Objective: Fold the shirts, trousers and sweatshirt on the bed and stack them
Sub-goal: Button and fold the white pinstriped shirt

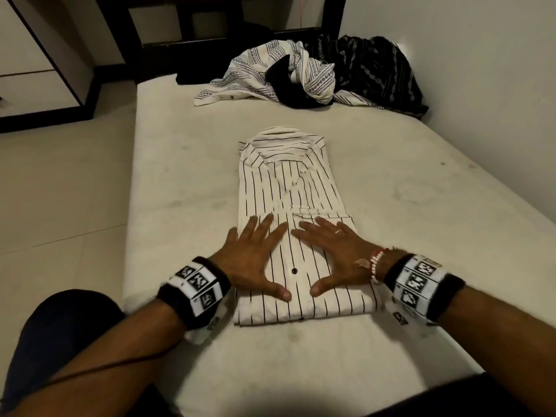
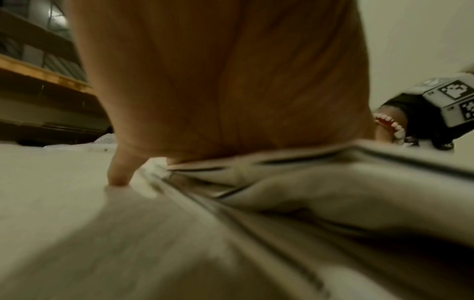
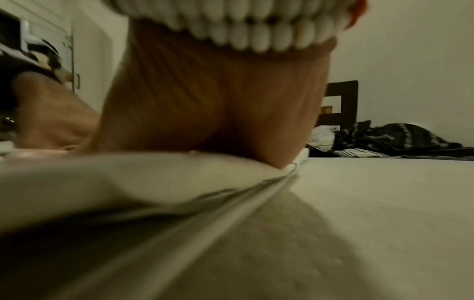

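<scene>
The black crumpled cloth [image 1: 288, 85] near the bed's far edge is half hidden under the white patterned shirt [image 1: 255, 73]; both wrist pictures are blurry.

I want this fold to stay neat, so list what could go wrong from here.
1. Both hands, left hand and right hand, press flat on the near half of the striped shirt; lifting off may let the folded hem spring up.
2. The shirt lies close to the left edge of the mattress; the next fold might drag it over.
3. The unfolded heap is tangled; pulling one garment may drag others along.
</scene>
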